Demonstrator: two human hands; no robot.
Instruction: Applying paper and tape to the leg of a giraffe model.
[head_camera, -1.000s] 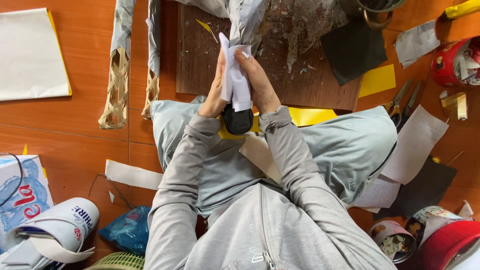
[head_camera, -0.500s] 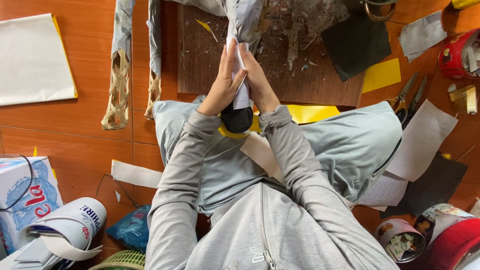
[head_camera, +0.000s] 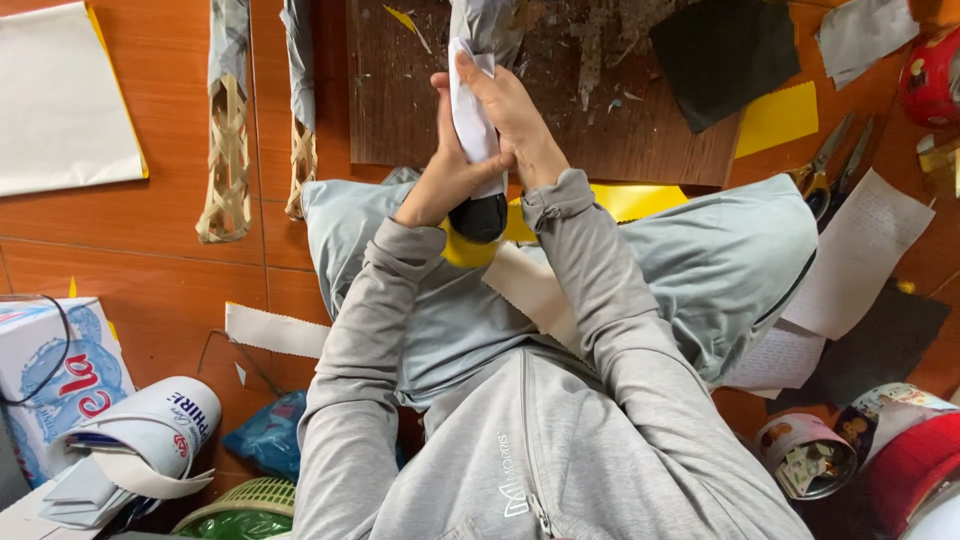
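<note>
Now my left hand (head_camera: 440, 175) and right hand (head_camera: 515, 125) press together around a white paper strip (head_camera: 470, 120) wrapped on a dark cylinder (head_camera: 480, 215); its long axis runs away from me, dark end nearest my lap, between both palms.

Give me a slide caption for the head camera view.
Both hands, left hand and right hand, wrap white paper around a black-ended cylinder.

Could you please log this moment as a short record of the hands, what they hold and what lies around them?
left hand: wrapped around the white paper
right hand: pressed on the same paper from the other side
white paper: rolled around a black-ended cylinder
under the hands: dark wooden board
right of the board: scissors, yellow sheet
left of the board: two woven bamboo strips
</note>
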